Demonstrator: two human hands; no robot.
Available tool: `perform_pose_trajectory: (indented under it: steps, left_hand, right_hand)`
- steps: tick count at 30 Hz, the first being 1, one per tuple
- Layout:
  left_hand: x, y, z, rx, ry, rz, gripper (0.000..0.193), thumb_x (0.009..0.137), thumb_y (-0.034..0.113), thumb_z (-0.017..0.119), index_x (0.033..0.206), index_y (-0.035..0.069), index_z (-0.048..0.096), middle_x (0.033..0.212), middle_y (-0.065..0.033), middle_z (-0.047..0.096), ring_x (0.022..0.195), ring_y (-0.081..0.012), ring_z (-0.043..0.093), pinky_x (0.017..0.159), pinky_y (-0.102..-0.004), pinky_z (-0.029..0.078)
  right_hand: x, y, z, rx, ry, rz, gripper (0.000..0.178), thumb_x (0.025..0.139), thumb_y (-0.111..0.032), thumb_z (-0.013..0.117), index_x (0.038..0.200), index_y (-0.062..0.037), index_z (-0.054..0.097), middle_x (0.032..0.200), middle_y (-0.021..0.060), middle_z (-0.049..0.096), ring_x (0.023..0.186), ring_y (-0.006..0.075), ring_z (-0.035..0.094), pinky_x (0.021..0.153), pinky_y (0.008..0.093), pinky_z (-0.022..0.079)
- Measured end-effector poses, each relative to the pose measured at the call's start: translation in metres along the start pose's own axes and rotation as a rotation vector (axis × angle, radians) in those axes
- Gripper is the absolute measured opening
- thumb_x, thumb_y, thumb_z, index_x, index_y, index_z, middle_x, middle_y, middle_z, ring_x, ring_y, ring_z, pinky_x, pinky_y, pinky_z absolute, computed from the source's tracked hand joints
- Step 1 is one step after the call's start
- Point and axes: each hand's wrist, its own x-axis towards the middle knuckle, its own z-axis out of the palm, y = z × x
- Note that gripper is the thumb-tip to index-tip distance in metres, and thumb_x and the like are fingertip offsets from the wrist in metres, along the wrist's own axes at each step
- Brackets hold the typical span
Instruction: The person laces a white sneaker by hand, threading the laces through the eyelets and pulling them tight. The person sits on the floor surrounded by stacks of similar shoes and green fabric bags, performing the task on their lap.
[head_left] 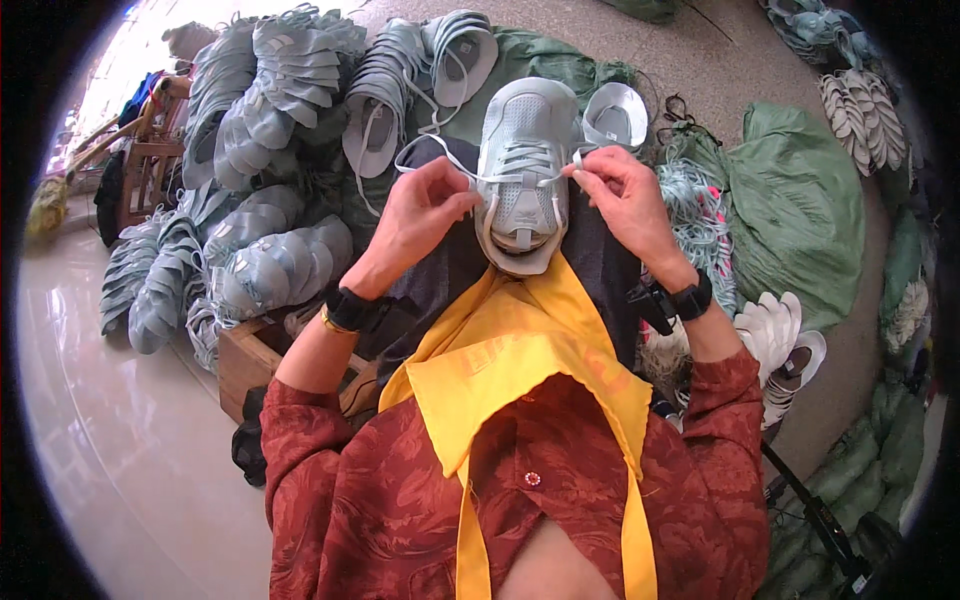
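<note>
A pale grey-blue shoe upper (525, 150) rests on my lap, toe pointing away from me. White lace (530, 160) crosses its middle in several rows. On the left side, my left hand (425, 208) is closed in a pinch on a lace strand; a loose loop rises above the fingers. My right hand (625, 200) pinches a strand at the opposite side, fingertips close to the upper's edge. The strand between the hands looks drawn straight across the tongue (526, 205). Part of the upper's heel end lies against my yellow apron (520, 350).
Stacked grey-blue uppers (280, 90) are piled at left, above a wooden box (245, 365). More uppers (465, 50) lie beyond my knees. At right are a bundle of pale laces (700, 220), a green sack (795, 210) and whitish uppers (775, 330).
</note>
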Motion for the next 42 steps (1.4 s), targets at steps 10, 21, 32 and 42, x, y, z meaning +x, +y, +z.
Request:
perform_pose_trajectory:
  steps: [10,21,32,42]
  left_hand:
    - [0.006,0.001,0.009,-0.077,0.126,-0.006,0.007,0.099,0.006,0.068,0.095,0.000,0.067,0.095,-0.0028,0.072,0.082,-0.0064,0.065,0.075,-0.0225,0.054]
    - [0.003,-0.003,0.006,-0.207,0.017,0.053,0.006,0.095,-0.005,0.064,0.094,-0.001,0.060,0.102,-0.0082,0.070,0.096,-0.0141,0.068,0.088,-0.0287,0.058]
    - [0.006,-0.004,0.009,-0.096,0.135,0.001,0.006,0.096,-0.002,0.065,0.093,-0.001,0.060,0.092,-0.0046,0.069,0.086,-0.0104,0.069,0.080,-0.0257,0.059]
    - [0.009,-0.003,0.018,-0.025,0.213,0.084,0.008,0.091,-0.005,0.066,0.090,-0.001,0.060,0.088,-0.0044,0.069,0.083,-0.0102,0.069,0.077,-0.0242,0.057]
  right_hand:
    - [-0.014,0.003,0.006,0.438,0.015,0.243,0.008,0.095,0.003,0.066,0.102,0.0028,0.071,0.095,0.0056,0.075,0.087,0.0130,0.073,0.081,0.0274,0.061]
    - [-0.015,-0.001,0.021,0.286,0.105,0.204,0.005,0.090,0.000,0.074,0.094,0.0006,0.072,0.083,0.0024,0.075,0.079,0.0081,0.072,0.072,0.0244,0.057]
    - [-0.012,-0.010,0.018,0.100,0.070,0.130,0.007,0.088,-0.003,0.076,0.093,-0.0015,0.072,0.081,0.0040,0.075,0.075,0.0087,0.072,0.069,0.0251,0.055]
    - [-0.012,-0.009,0.017,0.095,0.054,0.164,0.007,0.089,-0.003,0.076,0.093,-0.0022,0.071,0.080,0.0022,0.074,0.075,0.0074,0.071,0.070,0.0248,0.055]
